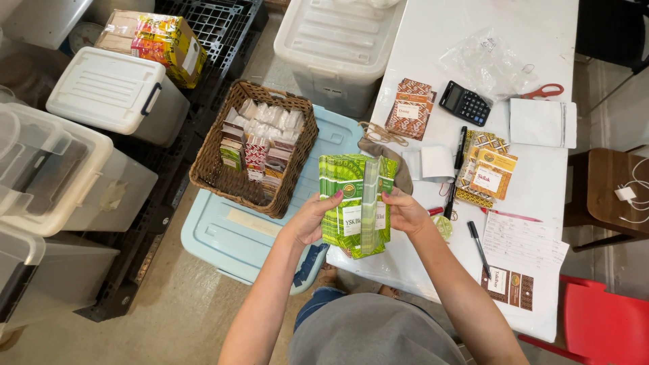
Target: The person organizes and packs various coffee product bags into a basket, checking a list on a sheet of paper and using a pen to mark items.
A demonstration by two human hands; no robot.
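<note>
White table [541, 108] lies under a tall green packet stack [355, 203], squeezed between left hand [312, 220] and right hand [405, 211], both closed around its sides.

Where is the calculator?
In the head view the black calculator lies on the white table, toward its far right part, between the orange patterned packets and the red-handled scissors.
</note>
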